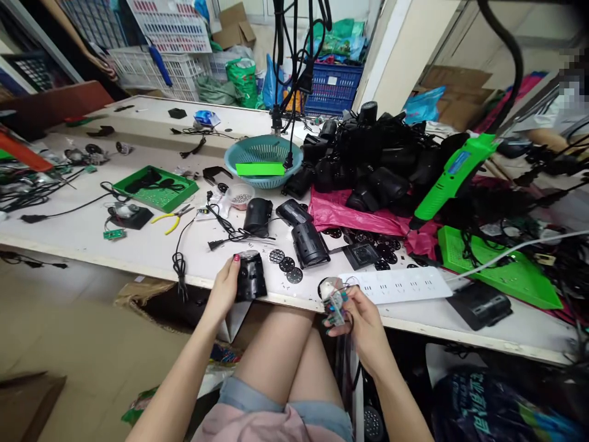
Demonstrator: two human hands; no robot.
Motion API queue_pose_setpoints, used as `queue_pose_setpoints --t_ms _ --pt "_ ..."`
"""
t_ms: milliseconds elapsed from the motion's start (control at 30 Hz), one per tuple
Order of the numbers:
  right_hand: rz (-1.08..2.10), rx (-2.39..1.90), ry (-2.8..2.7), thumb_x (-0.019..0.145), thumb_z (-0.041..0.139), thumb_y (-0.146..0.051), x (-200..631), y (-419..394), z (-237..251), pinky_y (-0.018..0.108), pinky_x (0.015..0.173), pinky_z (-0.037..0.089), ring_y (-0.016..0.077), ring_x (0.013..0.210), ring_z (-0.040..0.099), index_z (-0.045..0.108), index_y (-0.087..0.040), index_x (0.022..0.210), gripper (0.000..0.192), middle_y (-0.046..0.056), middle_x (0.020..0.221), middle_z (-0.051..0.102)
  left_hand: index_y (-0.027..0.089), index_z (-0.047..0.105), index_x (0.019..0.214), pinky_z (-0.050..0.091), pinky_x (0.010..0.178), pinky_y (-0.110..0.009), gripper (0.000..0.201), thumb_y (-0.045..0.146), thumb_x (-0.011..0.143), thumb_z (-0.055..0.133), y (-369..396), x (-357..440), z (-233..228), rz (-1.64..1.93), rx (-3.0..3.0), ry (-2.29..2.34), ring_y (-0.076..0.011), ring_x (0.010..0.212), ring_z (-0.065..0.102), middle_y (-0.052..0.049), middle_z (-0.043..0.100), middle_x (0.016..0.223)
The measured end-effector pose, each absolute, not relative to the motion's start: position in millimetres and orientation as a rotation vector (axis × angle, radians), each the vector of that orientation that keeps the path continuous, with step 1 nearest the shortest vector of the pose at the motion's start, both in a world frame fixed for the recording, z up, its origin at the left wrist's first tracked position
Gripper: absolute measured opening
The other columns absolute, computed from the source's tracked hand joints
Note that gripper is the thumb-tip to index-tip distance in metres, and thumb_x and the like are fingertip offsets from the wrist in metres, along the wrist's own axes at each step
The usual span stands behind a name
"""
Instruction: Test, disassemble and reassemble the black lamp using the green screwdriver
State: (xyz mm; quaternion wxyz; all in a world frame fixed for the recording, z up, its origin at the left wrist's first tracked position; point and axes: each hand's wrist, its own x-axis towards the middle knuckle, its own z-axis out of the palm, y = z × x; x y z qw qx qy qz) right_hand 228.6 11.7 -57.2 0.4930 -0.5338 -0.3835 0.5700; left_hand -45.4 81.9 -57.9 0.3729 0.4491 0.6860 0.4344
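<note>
**Left hand (223,285) on a black housing (251,277), right hand (363,316) on a circuit board (335,309)**

The left hand is wrapped around the housing's left side, a red-nailed digit near its top, at the near edge of the workbench (151,252); whether the housing also rests there, I cannot tell. The right hand pinches the circuit board, with a white rounded part (328,287) beside it, at the same edge. Both forearms reach forward from below.

Between the hands the near edge lies bare, with black discs (286,264) just behind. Leftward, a coiled cable (178,264) reaches the edge; a power strip (391,293) crowds the right hand.

Farther in stand more housings (310,245), then a blue-green basket (264,182). Yellow-handled pliers (172,222) and a green tray (177,201) lie left. To the right, a green electric screwdriver (448,175) slants before a black heap (386,147) on pink plastic (340,209). Past the far edge are stacked crates (334,89).
</note>
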Motion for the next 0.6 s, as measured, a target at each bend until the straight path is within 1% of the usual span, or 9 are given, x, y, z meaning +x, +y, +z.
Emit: queue_pose_setpoints --t_ms 67,133,167,200,267,333,467,533,600 --pt "1.401 -1.303 -0.945 0.089 0.06 -0.059 222.2 15.1 -62.6 0.024 0.039 0.05 0.0126 0.047 0.059 0.047 -0.023 0.084 0.038 -0.003 0.07 0.061 0.011 0.058 0.132 0.017 0.124 -0.042 0.054 0.05 0.095 0.054 88.5 -53.0 -48.6 1.147 1.232 1.795 -0.0346 0.144 0.036 -0.012 0.052 0.147" --pt "1.408 -1.302 -0.962 0.089 0.058 -0.061 218.9 14.6 -64.9 0.025 0.041 0.052 0.0128 0.048 0.059 0.047 -0.023 0.084 0.039 -0.003 0.068 0.06 0.015 0.05 0.141 0.014 0.124 -0.037 0.06 0.048 0.092 0.06 85.4 -50.9 -37.7 1.208 1.328 1.834 -0.0342 0.146 0.028 -0.008 0.042 0.153" --pt "1.409 -1.302 -0.976 0.09 0.058 -0.061 218.1 13.7 -65.1 0.025 0.042 0.052 0.0128 0.048 0.059 0.047 -0.023 0.084 0.039 -0.004 0.067 0.06 0.018 0.049 0.142 0.019 0.123 -0.037 0.06 0.046 0.091 0.062 80.8 -45.8 -33.0 1.23 1.377 1.813 -0.0328 0.143 0.032 -0.007 0.042 0.151" --pt "1.409 -1.304 -0.996 0.091 0.057 -0.06 217.5 13.0 -64.9 0.026 0.044 0.053 0.0128 0.048 0.059 0.046 -0.024 0.083 0.039 -0.004 0.066 0.06 0.021 0.05 0.141 0.027 0.119 -0.037 0.057 0.045 0.091 0.063 75.0 -38.1 -29.4 1.227 1.417 1.747 -0.0308 0.136 0.041 -0.007 0.047 0.145" --pt "1.408 -1.313 -1.047 0.092 0.055 -0.059 216.8 12.6 -63.7 0.026 0.047 0.054 0.0132 0.048 0.06 0.046 -0.024 0.083 0.037 -0.004 0.064 0.06 0.023 0.057 0.132 0.046 0.102 -0.036 0.047 0.041 0.089 0.066 61.3 -17.3 -25.7 1.131 1.434 1.489 -0.0248 0.108 0.059 -0.007 0.06 0.123" --pt "1.379 -1.336 -1.108 0.093 0.054 -0.057 216.7 13.4 -62.4 0.027 0.049 0.055 0.0142 0.05 0.062 0.046 -0.024 0.083 0.036 -0.003 0.064 0.06 0.023 0.062 0.125 0.052 0.089 -0.034 0.043 0.038 0.086 0.07 48.1 5.0 -25.6 0.995 1.351 1.248 -0.021 0.092 0.063 -0.007 0.063 0.112" --pt "1.241 -1.41 -1.234 0.095 0.052 -0.055 218.1 13.4 -61.6 0.025 0.055 0.055 0.0145 0.058 0.066 0.05 -0.023 0.082 0.035 -0.001 0.068 0.062 0.023 0.067 0.12 0.052 0.087 -0.032 0.035 0.034 0.087 0.07 30.7 31.8 -30.7 0.963 1.254 1.105 -0.0205 0.094 0.064 -0.006 0.064 0.103" --pt "1.167 -1.449 -1.299 0.096 0.051 -0.052 218.2 11.2 -63.0 0.024 0.057 0.055 0.014 0.059 0.065 0.053 -0.022 0.081 0.034 -0.001 0.067 0.06 0.023 0.066 0.119 0.052 0.09 -0.032 0.032 0.032 0.088 0.069 25.8 34.8 -36.1 0.959 1.239 1.089 -0.0212 0.099 0.064 -0.006 0.063 0.107" --pt "1.089 -1.489 -1.363 0.098 0.049 -0.049 217.0 8.1 -65.1 0.024 0.058 0.054 0.0134 0.059 0.063 0.053 -0.022 0.08 0.033 -0.001 0.067 0.058 0.025 0.063 0.122 0.051 0.095 -0.033 0.037 0.028 0.086 0.071 21.5 35.9 -44.1 0.948 1.236 1.08 -0.0215 0.105 0.063 -0.007 0.062 0.117"
